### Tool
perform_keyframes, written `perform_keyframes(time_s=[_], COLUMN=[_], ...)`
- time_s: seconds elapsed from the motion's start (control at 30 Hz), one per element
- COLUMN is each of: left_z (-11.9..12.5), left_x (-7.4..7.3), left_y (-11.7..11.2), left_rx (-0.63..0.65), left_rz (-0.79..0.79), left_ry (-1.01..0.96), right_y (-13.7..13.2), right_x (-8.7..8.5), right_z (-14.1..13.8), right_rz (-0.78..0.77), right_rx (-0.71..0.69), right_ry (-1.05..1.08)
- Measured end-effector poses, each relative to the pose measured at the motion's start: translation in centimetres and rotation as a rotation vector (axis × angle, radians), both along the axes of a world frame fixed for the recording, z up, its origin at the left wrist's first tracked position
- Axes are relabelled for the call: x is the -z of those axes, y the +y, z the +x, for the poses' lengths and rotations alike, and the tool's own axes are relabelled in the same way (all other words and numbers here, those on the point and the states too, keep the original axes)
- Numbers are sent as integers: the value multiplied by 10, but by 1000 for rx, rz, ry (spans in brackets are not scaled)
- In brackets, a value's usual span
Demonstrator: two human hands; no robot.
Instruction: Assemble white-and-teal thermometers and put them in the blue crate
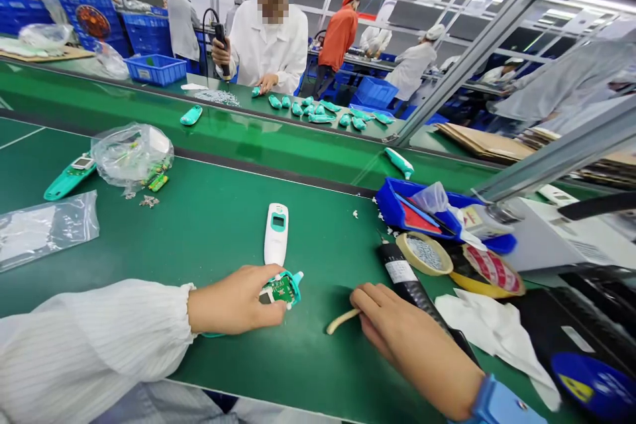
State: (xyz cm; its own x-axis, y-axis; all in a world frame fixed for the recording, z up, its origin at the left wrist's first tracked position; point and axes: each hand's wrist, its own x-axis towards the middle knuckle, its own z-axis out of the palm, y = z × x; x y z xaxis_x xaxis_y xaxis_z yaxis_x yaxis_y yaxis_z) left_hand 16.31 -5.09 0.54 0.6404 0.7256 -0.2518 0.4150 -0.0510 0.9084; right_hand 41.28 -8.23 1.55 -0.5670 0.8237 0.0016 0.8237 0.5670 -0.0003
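My left hand point(243, 301) is closed on a teal thermometer half-shell point(297, 285) with a green circuit board point(282, 288) showing inside it. Part of that shell is hidden under my palm. Just beyond those fingers lies a white thermometer point(276, 235) with a small teal-framed display. To the right, my right hand point(397, 324) has its fingers curled on a short, slightly bent beige stick point(342, 321), held low over the green mat; its other end is hidden in the hand. Beside this hand lies a black-handled tool point(410, 285) with a white label.
At left are a teal shell point(72, 175), a bag of circuit boards point(132, 156), and loose screws point(149, 201). Tape rolls point(489, 271) and a blue tray point(397, 209) stand at right. Across the green conveyor point(238, 136), a person in white point(271, 46) handles teal shells.
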Motion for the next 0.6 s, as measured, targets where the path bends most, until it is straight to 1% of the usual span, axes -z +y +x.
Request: perform_keyframes(time_s=[0.07, 0.13, 0.2, 0.23, 0.3, 0.37, 0.47, 0.53, 0.6], left_z=[0, 0, 0, 0, 1, 1, 1, 1, 1], left_x=[0, -1, -2, -2, -1, -1, 0, 0, 1], left_y=[1, 1, 2, 2, 2, 3, 2, 2, 2], left_rx=[-3, -1, 6, 10, 11, 9, 14, 17, 19], left_rz=[5, 4, -1, -2, 4, 13, 28, 47, 62], left_ry=[17, 29, 37, 38, 45, 53, 62, 56, 49], right_y=[-4, -13, -24, -29, -36, -41, -44, -45, -46], right_x=[-2, 1, 9, 13, 21, 26, 25, 23, 23], right_z=[-3, -8, -15, -20, -32, -46, -65, -75, -82], right_rz=[-36, -3, 31, 17, -49, -98, -67, -50, -39], right_rx=[38, 145, 267, 320, 381, 390, 330, 303, 297], right_ry=[157, 419, 705, 814, 970, 1124, 1412, 1495, 1492])
